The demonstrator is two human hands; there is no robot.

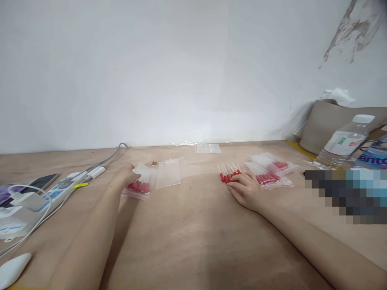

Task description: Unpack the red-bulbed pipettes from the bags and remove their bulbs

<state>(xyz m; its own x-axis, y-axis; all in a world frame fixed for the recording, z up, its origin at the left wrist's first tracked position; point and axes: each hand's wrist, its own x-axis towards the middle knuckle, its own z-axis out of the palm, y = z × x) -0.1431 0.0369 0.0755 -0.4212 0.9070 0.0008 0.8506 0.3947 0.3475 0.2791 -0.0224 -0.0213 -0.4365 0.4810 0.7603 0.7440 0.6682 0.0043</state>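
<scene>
My left hand is closed on a clear bag of red-tipped sticks, held just above the brown table. An empty clear zip bag lies just right of it. My right hand rests flat on the table with its fingers stretched out, the fingertips touching a loose row of red-tipped sticks. Filled bags of the same sticks are stacked just beyond and right of that hand.
Another empty bag lies by the white wall. A power strip with plugs, cables and a phone sit at the left. A water bottle and a tan cushion stand at the right.
</scene>
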